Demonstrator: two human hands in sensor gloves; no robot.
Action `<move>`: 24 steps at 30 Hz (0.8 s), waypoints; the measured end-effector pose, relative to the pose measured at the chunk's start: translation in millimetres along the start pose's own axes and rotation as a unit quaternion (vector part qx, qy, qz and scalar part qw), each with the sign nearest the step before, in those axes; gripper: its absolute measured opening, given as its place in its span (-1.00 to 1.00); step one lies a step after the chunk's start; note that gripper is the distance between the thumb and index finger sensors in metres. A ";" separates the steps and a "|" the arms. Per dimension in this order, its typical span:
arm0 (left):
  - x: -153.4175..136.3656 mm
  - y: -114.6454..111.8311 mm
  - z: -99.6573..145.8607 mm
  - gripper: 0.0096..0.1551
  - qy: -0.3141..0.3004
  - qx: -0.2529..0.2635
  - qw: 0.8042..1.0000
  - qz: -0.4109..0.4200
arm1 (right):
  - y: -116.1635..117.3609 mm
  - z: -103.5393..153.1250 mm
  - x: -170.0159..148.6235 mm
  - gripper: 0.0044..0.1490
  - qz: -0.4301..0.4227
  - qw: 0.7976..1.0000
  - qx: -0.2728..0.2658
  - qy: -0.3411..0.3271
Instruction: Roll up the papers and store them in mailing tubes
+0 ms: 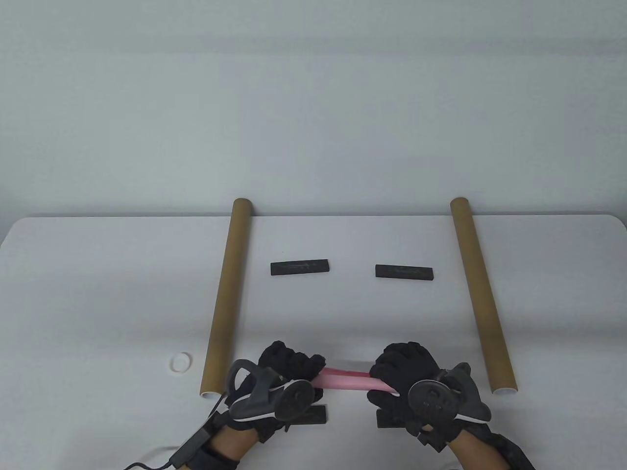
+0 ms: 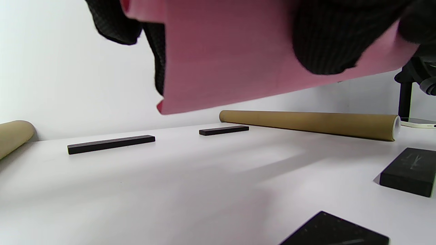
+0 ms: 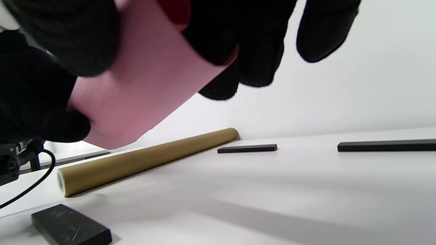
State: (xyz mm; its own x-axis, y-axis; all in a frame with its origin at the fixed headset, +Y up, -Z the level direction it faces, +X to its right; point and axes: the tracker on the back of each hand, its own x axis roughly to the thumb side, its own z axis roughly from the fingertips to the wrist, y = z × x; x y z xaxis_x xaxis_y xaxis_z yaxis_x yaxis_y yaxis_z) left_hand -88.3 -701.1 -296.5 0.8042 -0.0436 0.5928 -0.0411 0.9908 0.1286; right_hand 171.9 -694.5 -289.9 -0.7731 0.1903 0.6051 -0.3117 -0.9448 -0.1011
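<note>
A pink paper (image 1: 345,379), rolled into a narrow tube, is held above the table's front edge between both hands. My left hand (image 1: 289,367) grips its left end and my right hand (image 1: 399,377) grips its right end. The paper fills the top of the left wrist view (image 2: 231,61) and of the right wrist view (image 3: 150,88), with gloved fingers (image 3: 245,44) wrapped on it. Two brown mailing tubes lie lengthwise on the table: one on the left (image 1: 228,298), one on the right (image 1: 480,293). Each shows a white open end toward me.
Two black bar weights lie in the middle of the table (image 1: 300,268) (image 1: 404,271). Two more black weights lie under my hands at the front (image 1: 313,415) (image 1: 387,420). A white ring (image 1: 180,362) lies left of the left tube. A cable (image 1: 147,455) trails from my left wrist.
</note>
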 end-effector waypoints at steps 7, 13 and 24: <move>-0.8 -0.5 -1.0 -0.27 0.000 -0.011 1.000 0.025 | -2.0 1.9 2.9 -0.23 0.023 1.000 -0.018 -0.002; 1.5 0.2 -0.4 -0.23 -0.003 0.002 1.000 0.001 | -0.3 0.3 -0.5 -0.27 -0.009 1.000 -0.002 0.000; -0.1 -2.2 -0.6 -0.24 -0.003 -0.007 1.000 0.007 | -0.9 1.3 2.7 -0.27 0.022 1.000 -0.019 0.000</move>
State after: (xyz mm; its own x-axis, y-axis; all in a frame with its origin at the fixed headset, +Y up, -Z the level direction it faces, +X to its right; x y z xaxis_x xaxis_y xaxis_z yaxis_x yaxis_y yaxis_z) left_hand -87.9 -703.2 -297.3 0.8004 -0.0305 0.5988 -0.0445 0.9929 0.1100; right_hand 170.9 -693.4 -287.1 -0.7866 0.1485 0.5994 -0.2977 -0.9416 -0.1574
